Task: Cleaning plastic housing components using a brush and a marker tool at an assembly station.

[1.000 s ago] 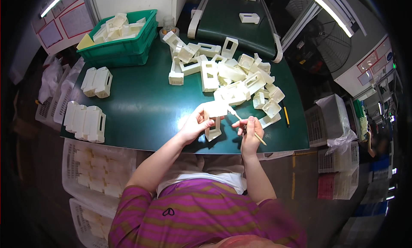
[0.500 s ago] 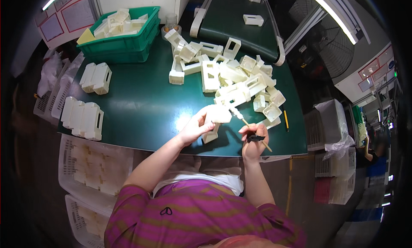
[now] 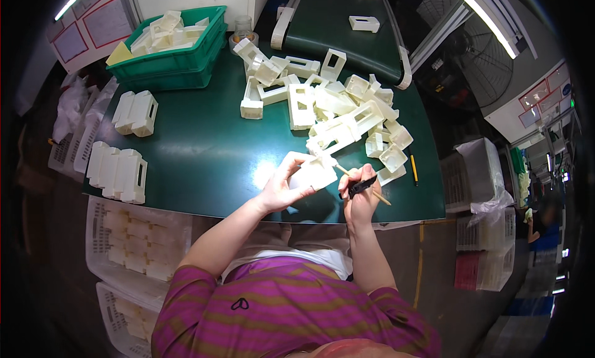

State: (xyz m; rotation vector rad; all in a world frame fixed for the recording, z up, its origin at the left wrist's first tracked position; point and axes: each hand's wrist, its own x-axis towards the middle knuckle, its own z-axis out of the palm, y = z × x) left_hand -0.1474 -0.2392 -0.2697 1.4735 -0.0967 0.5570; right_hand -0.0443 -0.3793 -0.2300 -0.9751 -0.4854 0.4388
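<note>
left hand point(image 3: 280, 189): closed around a cream plastic part point(image 3: 313, 172), fingers wrapped over its top edge, lifted just above the near edge of the green table point(image 3: 198, 153).
right hand point(image 3: 358, 194): gripping a thin wooden stick point(image 3: 365, 185) and a small black tool point(image 3: 362, 185); the stick's tip touches the right side of the held part. Hard to tell whether the black piece is a separate tool or a clip on the stick.
held part: blocky, pale, between both hands, front-centre of the table, just below the loose pile.
loose pile point(image 3: 334, 107): many cream frame-shaped mouldings, jumbled, centre-right of the table, reaching up to the conveyor belt point(image 3: 334, 35).
belt: dark green, carries two more cream pieces, runs away from the table.
stacked parts point(image 3: 118, 171): neat row at the left edge; a second smaller stack point(image 3: 136, 113) behind it.
green crate point(image 3: 170, 48): far left corner, filled with cream parts.
pencil point(image 3: 413, 169): yellow, lying right of the pile, well apart from the hands.
white baskets point(image 3: 133, 240): under the table's left edge, holding cream parts.
</note>
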